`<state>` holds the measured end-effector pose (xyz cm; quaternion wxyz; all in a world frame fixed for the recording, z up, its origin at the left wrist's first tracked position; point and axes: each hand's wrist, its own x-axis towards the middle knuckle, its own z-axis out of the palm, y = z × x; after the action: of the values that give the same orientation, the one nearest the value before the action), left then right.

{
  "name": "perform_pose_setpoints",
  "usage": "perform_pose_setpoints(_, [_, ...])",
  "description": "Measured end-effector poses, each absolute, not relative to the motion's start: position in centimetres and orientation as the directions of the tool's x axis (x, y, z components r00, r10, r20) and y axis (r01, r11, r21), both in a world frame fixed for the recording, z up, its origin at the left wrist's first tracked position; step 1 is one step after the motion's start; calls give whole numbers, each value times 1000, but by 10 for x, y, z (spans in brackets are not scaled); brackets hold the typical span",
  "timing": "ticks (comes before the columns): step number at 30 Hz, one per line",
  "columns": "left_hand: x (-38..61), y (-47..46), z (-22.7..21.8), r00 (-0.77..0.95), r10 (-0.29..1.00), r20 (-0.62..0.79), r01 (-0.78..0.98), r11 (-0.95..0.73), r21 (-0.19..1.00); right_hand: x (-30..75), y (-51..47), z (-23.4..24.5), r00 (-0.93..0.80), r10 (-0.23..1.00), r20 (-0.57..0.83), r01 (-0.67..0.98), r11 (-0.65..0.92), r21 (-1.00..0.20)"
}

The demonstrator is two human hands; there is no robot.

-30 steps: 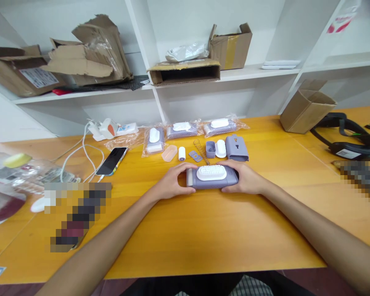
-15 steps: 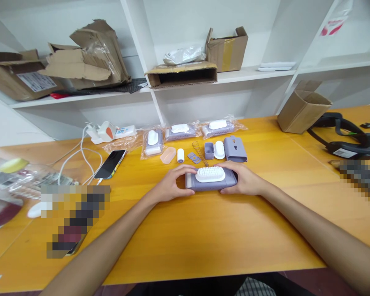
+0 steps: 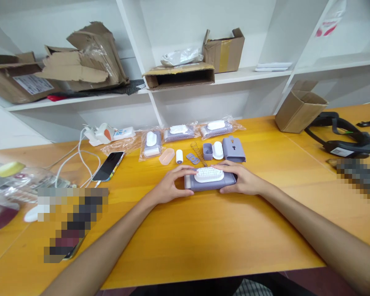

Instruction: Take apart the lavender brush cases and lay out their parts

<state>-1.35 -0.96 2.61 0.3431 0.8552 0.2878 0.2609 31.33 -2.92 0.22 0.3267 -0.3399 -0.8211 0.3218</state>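
Both my hands hold a lavender plastic case [image 3: 210, 185] flat on the table, with a white bristled brush [image 3: 209, 174] on top of it. My left hand [image 3: 172, 186] grips its left end, and my right hand [image 3: 238, 179] grips its right end. Just beyond them lie loose parts: a lavender housing [image 3: 233, 149], a small lavender cup [image 3: 207, 151], a white oval piece [image 3: 217, 150], a coiled spring [image 3: 198, 153], a small grey plate [image 3: 193, 158], a white cylinder [image 3: 179, 156] and a peach translucent cover [image 3: 167, 156].
Several bagged brushes [image 3: 179, 132] lie along the back of the wooden table [image 3: 203, 246]. A smartphone [image 3: 107, 166] and white charger [image 3: 99, 133] sit left, a black headset [image 3: 341, 142] right. Cardboard boxes [image 3: 179, 76] stand on white shelves behind.
The whole scene has drifted slightly in view as my head moved. Both hands stay on the case, and the loose parts have not shifted on the table.
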Motion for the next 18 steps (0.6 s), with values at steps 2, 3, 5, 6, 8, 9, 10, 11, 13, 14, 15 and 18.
perform_pose_setpoints(2, [-14,-10,25,700,667,254,309,-604,734,314,-29,2,-564,762,319,330,561,-759])
perform_pose_setpoints(3, [-14,-9,25,702,665,256,307,-606,734,314,-30,3,-567,760,319,326,562,-760])
perform_pose_setpoints(5, [-14,-9,24,705,662,256,305,-608,733,314,-30,3,-574,755,316,322,563,-761])
perform_pose_setpoints(6, [-14,-9,24,706,661,254,304,-607,734,314,-30,4,-577,753,317,319,564,-761])
perform_pose_setpoints(8, [-15,-8,23,704,664,252,306,-604,736,314,-31,4,-581,748,321,314,570,-760])
perform_pose_setpoints(9, [-15,-8,23,703,665,251,308,-603,736,314,-31,3,-583,745,324,311,574,-758])
perform_pose_setpoints(10, [-14,-8,23,702,666,251,309,-603,735,315,-31,3,-586,742,327,309,577,-756])
perform_pose_setpoints(11, [-14,-8,23,702,667,251,310,-604,734,315,-31,3,-587,740,329,306,580,-755])
perform_pose_setpoints(13, [-13,-8,24,701,667,252,313,-606,731,316,-32,2,-584,740,335,302,581,-756])
perform_pose_setpoints(14, [-13,-9,24,701,667,253,315,-608,729,316,-32,1,-580,741,339,299,581,-757])
perform_pose_setpoints(15, [-13,-9,25,699,668,254,318,-609,726,316,-32,1,-576,742,344,295,581,-759])
perform_pose_setpoints(18, [-12,-11,27,695,675,249,337,-612,716,316,-32,1,-565,750,345,288,571,-769])
